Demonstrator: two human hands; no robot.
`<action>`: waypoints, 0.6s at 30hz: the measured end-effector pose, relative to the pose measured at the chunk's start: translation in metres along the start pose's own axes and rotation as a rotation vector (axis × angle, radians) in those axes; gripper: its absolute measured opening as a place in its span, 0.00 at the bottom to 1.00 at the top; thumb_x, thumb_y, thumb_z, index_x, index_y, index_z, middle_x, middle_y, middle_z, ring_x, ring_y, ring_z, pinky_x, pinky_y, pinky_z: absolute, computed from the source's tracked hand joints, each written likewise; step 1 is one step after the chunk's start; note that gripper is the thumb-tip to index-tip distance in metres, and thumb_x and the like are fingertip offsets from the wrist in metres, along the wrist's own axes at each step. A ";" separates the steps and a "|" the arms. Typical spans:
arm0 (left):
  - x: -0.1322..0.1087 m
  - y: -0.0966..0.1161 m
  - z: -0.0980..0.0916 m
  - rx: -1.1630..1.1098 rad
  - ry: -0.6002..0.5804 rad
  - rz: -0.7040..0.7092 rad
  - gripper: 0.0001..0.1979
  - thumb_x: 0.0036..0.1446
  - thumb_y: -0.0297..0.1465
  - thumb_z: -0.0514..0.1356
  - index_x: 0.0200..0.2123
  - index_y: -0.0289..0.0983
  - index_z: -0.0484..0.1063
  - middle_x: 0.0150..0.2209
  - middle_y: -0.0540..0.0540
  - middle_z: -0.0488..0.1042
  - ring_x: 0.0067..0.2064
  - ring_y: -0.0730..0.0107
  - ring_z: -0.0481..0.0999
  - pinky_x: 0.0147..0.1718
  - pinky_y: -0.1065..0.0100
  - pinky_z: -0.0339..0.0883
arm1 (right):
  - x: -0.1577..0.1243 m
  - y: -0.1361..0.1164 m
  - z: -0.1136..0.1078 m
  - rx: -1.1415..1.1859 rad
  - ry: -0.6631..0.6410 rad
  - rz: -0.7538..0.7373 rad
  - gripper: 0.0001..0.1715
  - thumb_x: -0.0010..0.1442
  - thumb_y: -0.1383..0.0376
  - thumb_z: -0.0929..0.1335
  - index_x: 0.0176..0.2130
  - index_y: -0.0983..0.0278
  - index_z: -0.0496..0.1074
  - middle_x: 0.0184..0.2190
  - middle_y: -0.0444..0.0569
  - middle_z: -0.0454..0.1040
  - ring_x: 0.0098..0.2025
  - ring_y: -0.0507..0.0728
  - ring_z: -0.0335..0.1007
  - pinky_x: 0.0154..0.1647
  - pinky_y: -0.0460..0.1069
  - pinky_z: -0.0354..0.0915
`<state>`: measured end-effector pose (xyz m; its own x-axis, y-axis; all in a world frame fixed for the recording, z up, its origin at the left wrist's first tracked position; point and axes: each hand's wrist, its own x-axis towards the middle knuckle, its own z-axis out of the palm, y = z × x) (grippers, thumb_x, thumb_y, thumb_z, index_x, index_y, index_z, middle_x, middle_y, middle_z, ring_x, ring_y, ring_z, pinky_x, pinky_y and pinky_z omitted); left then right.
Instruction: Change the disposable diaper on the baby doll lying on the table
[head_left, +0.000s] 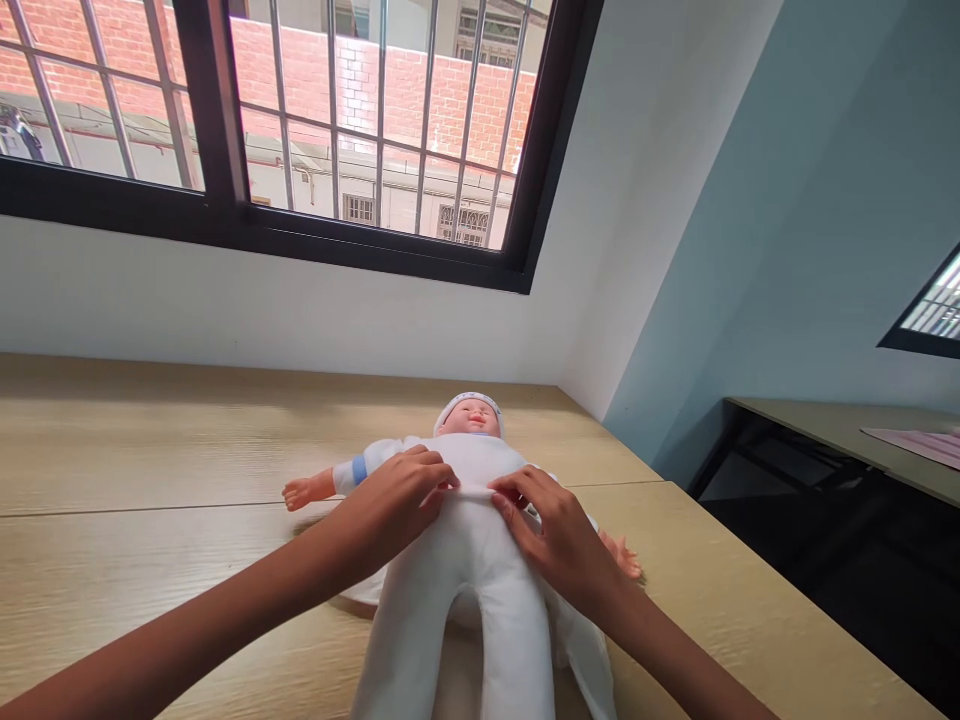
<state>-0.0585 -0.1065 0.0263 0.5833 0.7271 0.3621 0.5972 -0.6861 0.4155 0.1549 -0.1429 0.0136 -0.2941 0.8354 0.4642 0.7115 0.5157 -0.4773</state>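
With the baby doll [469,455] face-up on the desk [150,440], the left hand [409,490] and right hand [551,520] pinch the waistband [473,493] of the white trousers [469,555] in their fingers, and uneven tugging could twist it askew.

In front of you, a pale wood-grain table [150,440] bore a white-clad doll [474,535] on its back, white cloth [366,590] partly beneath it.

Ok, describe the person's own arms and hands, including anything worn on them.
The left hand and right hand are ungloved, with no ring or watch showing. The left forearm and right forearm are bare, with no sleeve or bracelet in view.
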 end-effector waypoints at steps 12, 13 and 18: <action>0.015 -0.025 0.001 -0.504 -0.036 -0.303 0.12 0.53 0.39 0.57 0.32 0.36 0.69 0.31 0.49 0.70 0.35 0.68 0.68 0.31 0.69 0.60 | 0.011 0.036 0.011 0.302 0.007 0.341 0.11 0.64 0.56 0.62 0.37 0.61 0.62 0.32 0.44 0.68 0.34 0.54 0.64 0.34 0.49 0.61; 0.015 -0.026 0.002 -0.490 -0.033 -0.311 0.12 0.53 0.40 0.57 0.32 0.36 0.69 0.31 0.50 0.69 0.34 0.69 0.68 0.31 0.69 0.60 | 0.011 0.036 0.012 0.252 0.036 0.317 0.10 0.64 0.57 0.63 0.36 0.62 0.62 0.32 0.45 0.68 0.33 0.54 0.64 0.34 0.50 0.61; 0.013 -0.025 0.005 -0.324 0.058 -0.174 0.06 0.55 0.34 0.56 0.31 0.37 0.69 0.34 0.49 0.70 0.36 0.68 0.68 0.34 0.67 0.62 | 0.006 0.026 0.010 -0.082 0.167 -0.084 0.05 0.64 0.70 0.61 0.38 0.63 0.65 0.37 0.49 0.69 0.40 0.56 0.63 0.41 0.52 0.62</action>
<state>-0.0629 -0.0804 0.0167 0.4513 0.8385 0.3055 0.4739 -0.5152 0.7141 0.1653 -0.1221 -0.0032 -0.2492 0.7437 0.6204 0.7407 0.5591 -0.3727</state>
